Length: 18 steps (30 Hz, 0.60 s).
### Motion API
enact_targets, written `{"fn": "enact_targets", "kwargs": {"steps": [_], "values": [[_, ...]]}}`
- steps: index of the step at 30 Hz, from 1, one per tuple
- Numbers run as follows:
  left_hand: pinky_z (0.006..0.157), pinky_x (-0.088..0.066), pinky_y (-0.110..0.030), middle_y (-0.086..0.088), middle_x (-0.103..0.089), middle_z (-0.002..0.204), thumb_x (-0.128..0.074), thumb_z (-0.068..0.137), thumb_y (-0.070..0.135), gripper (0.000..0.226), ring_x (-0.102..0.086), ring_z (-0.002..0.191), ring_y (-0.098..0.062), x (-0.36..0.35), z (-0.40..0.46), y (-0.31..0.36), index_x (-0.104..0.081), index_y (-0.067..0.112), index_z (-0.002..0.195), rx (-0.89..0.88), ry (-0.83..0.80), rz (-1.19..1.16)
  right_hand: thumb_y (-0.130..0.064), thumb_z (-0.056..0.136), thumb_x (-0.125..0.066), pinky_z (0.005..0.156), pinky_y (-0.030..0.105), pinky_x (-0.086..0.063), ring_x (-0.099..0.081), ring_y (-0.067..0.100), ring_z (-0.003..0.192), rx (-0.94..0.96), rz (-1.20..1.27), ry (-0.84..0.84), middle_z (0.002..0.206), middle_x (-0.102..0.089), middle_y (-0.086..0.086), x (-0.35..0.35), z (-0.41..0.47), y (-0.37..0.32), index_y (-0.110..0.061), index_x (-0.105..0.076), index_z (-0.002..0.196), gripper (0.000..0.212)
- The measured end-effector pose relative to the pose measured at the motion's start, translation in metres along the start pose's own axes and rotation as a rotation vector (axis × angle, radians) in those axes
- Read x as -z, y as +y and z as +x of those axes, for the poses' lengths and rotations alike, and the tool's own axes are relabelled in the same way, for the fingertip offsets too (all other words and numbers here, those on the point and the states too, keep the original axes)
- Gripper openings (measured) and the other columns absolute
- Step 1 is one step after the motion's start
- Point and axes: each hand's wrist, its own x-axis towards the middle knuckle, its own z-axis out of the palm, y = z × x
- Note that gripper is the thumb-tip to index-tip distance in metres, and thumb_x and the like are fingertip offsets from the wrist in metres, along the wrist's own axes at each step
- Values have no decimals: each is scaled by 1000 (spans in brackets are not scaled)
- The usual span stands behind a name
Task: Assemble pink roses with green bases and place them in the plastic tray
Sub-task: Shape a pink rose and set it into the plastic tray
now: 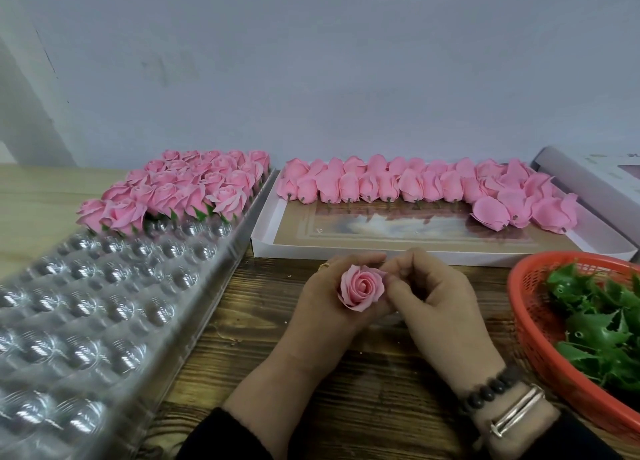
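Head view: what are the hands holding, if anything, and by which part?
One pink rose. The left hand cups it from below and behind; the right hand pinches its outer petals on the right side.

No text, label, brand or number could be read anywhere. The pale grey cardboard box lid (pixel 588 174) at the far right edge carried some dark marks near its top, too blurred and cut off to make out. The printed picture lining the white cardboard box (pixel 381 231) showed no lettering.
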Motion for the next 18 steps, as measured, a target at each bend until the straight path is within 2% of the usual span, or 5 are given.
{"fn": "enact_targets", "kwargs": {"steps": [3,6,12,15,18], "values": [[74,-49,-14,-12,-65,106,-69,76,-4,40,-63,93,-10,-1,0,0,-61,5,114,0,-9,-37,-7,80,-60,58,29,-48,-57,12,64,77,-143,11,68,-62,-3,-1,-2,1,-22,-60,72,17],[73,-48,-13,-13,-65,106,-68,75,-8,41,-63,91,-9,-2,0,1,-60,4,113,0,-24,-71,-12,81,-60,58,26,-47,-56,10,69,154,-239,5,70,-60,-8,-1,-4,2,-25,-58,77,13],[71,-46,-9,10,-66,88,-69,73,-9,44,-62,83,4,-2,-1,4,-58,20,104,-9,-66,-39,-14,83,-55,69,18,-45,-55,5,79,313,-317,17,79,-58,-17,-2,-6,-3,-20,-61,83,8],[71,-47,-12,8,-65,87,-69,76,-5,38,-62,82,1,-3,-1,2,-58,23,99,20,-72,9,-12,84,-53,65,33,-52,-56,11,79,322,-305,-22,82,-56,-14,-3,-8,-5,-16,-62,86,10],[66,-48,-14,5,-63,80,-67,78,-4,27,-60,74,-4,-3,-1,2,-60,21,87,31,-97,52,-13,82,-52,69,24,-47,-57,12,78,362,-338,-27,80,-59,-9,-3,-8,-7,-17,-64,86,13]]}}
